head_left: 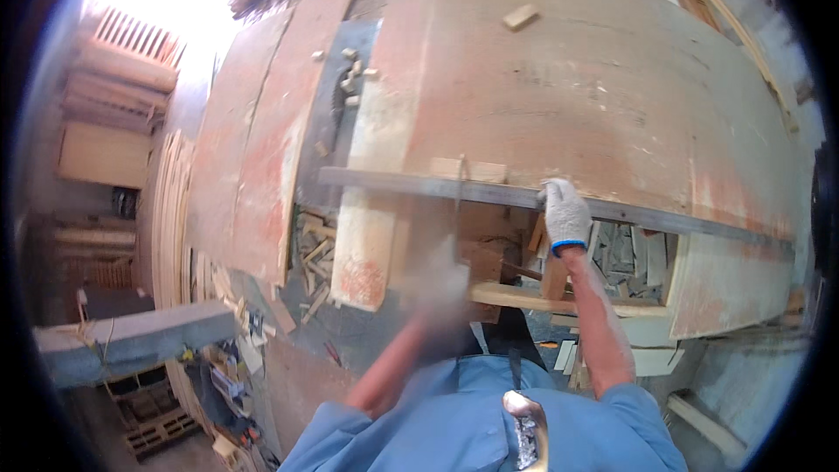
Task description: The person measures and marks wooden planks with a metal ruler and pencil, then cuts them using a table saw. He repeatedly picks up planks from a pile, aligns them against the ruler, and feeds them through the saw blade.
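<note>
A long grey metal bar (411,182) lies across the worn wooden work surface (559,96), from left of the middle to the far right. My right hand (566,210), in a white knit glove with a blue cuff, is closed over the bar, its fingertips at the far edge. My left hand (441,284) is nearer to me and left of it, smeared by motion; its fingers and anything in them cannot be made out. A thin upright strip (461,179) stands by the bar. Behind the bar lies a flat wood piece (469,169).
A small wood block (521,17) rests far back on the surface. Several offcuts (351,74) lie in the grey gap at left. Scrap wood (634,253) fills an opening below the bar. Long boards (170,218) and a grey beam (140,341) stand to the left.
</note>
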### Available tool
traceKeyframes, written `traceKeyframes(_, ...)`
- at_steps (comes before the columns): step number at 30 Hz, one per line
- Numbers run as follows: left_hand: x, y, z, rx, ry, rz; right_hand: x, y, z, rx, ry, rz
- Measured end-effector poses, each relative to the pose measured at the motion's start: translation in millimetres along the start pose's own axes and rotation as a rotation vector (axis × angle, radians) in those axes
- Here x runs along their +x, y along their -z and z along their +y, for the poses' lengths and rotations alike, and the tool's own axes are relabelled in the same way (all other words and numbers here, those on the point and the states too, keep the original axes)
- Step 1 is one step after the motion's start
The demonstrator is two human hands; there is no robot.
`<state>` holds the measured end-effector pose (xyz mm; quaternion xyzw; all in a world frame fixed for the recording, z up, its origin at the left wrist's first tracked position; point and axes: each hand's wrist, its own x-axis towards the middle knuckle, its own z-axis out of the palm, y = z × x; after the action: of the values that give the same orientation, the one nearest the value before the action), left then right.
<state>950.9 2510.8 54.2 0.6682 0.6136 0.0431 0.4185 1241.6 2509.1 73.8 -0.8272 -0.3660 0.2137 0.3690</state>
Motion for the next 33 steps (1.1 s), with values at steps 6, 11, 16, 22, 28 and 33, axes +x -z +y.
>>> traceKeyframes(6,0,-15,-3,0.056,-0.059,0.095,36,-12,-18,-0.325,0.19,0.101)
traceKeyframes(11,-1,90,68,0.247,-0.023,-0.041,49,-26,-2,-0.564,0.151,-0.033)
traceKeyframes(16,105,101,91,0.014,-0.533,0.405,51,-25,-9,-0.553,0.092,0.064)
traceKeyframes(22,289,68,215,0.134,-0.714,0.348,53,-19,-25,-0.601,0.02,-0.026)
traceKeyframes(28,414,24,305,0.271,-0.784,0.398,54,-22,-24,-0.57,0.022,0.002)
traceKeyframes(33,477,-1,347,0.338,-0.757,0.46,56,-17,-29,-0.586,-0.026,-0.099)
